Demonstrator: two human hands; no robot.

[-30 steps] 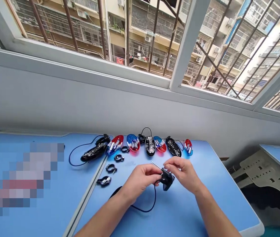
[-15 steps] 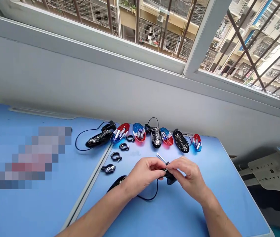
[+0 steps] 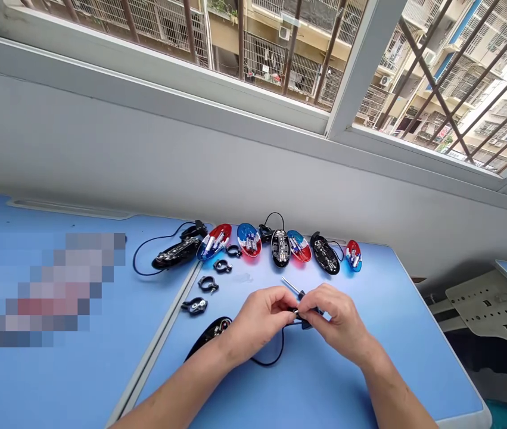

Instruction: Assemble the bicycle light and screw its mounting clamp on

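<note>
My left hand (image 3: 262,319) is closed, thumb and forefinger pinching a small black part (image 3: 296,313) on the end of a black cable (image 3: 275,360). My right hand (image 3: 336,316) pinches that same part from the other side, and its fingers hide much of it. Just beyond the fingertips a screwdriver (image 3: 291,285) shows its metal shaft, its handle mostly covered by my right hand. Partly under my left forearm lies an oval black housing (image 3: 212,335) with its inner parts facing up.
Several black ring clamps (image 3: 208,284) stand in a row along the table seam (image 3: 159,339). Along the wall lie oval black housings (image 3: 280,247) with cables and red-and-blue covers (image 3: 249,239) holding batteries. A blurred-out object (image 3: 56,286) lies on the left table.
My fingers have closed in over the small black part, covering more of it. My right hand has shifted slightly left. The whole view has moved a little.
</note>
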